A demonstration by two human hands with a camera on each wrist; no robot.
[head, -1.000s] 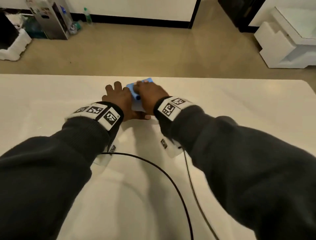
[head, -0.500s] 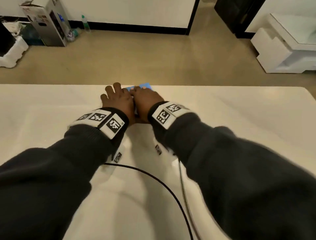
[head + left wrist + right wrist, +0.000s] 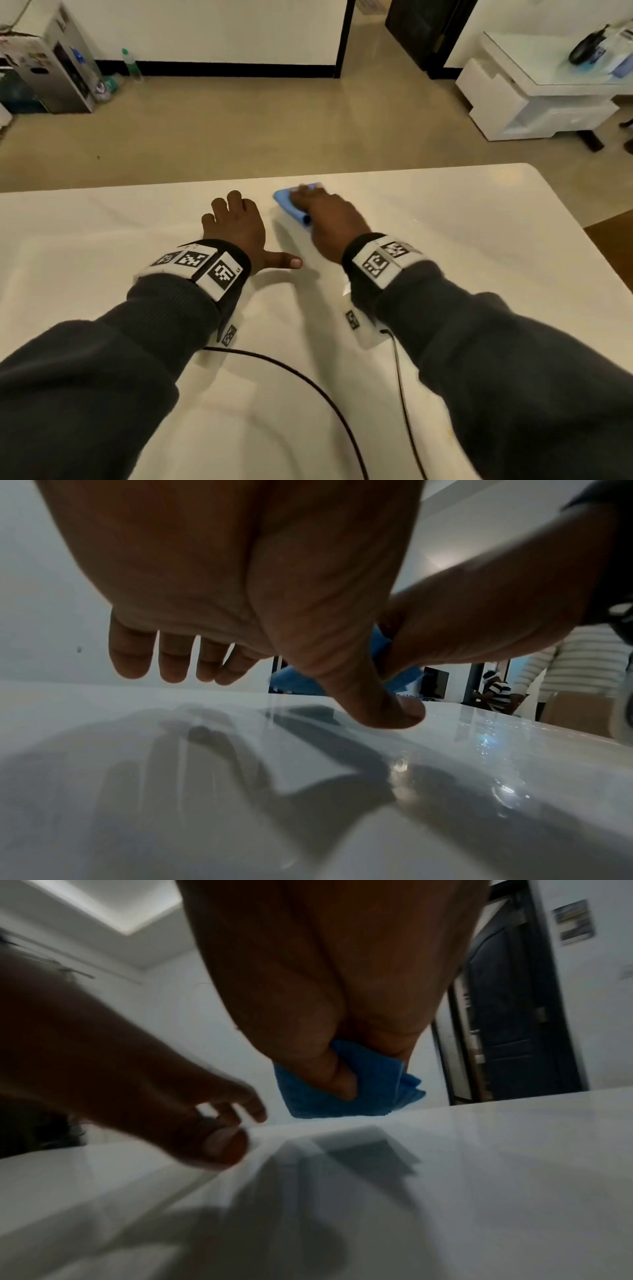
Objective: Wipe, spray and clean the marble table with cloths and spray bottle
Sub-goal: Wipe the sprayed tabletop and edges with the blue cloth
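- Beige floor (image 3: pixel 239 130) stretches beyond the far edge of a glossy white marble table (image 3: pixel 462 233), whose top mirrors the shadows of both arms.
- Against the far wall at the left stand a cardboard box (image 3: pixel 51 68) and a green-capped bottle (image 3: pixel 132 65); a white low cabinet (image 3: pixel 534 92) sits at the far right.
- On the far middle part of the table lies a folded blue cloth (image 3: pixel 291 205), flat on the marble and close to the far edge.
- The right hand (image 3: pixel 329 222) lies on top of the cloth, fingers bent down over its far side; the right wrist view shows the thumb (image 3: pixel 337 1077) tucked into the blue folds, so the hand is gripping the cloth against the table.
- The left hand (image 3: pixel 239 229) is just left of the cloth and apart from it, palm down, fingers spread and relaxed, holding nothing.
- In the left wrist view its thumb (image 3: pixel 383 710) tip touches the marble while the fingertips (image 3: pixel 174 666) hang just above it; the blue cloth shows behind the thumb.
- Small wet droplets (image 3: pixel 486 739) glisten on the marble to the right of that thumb.
- Both wrists wear white bands with black square markers, and two black cables (image 3: pixel 308 380) trail over the near part of the table.
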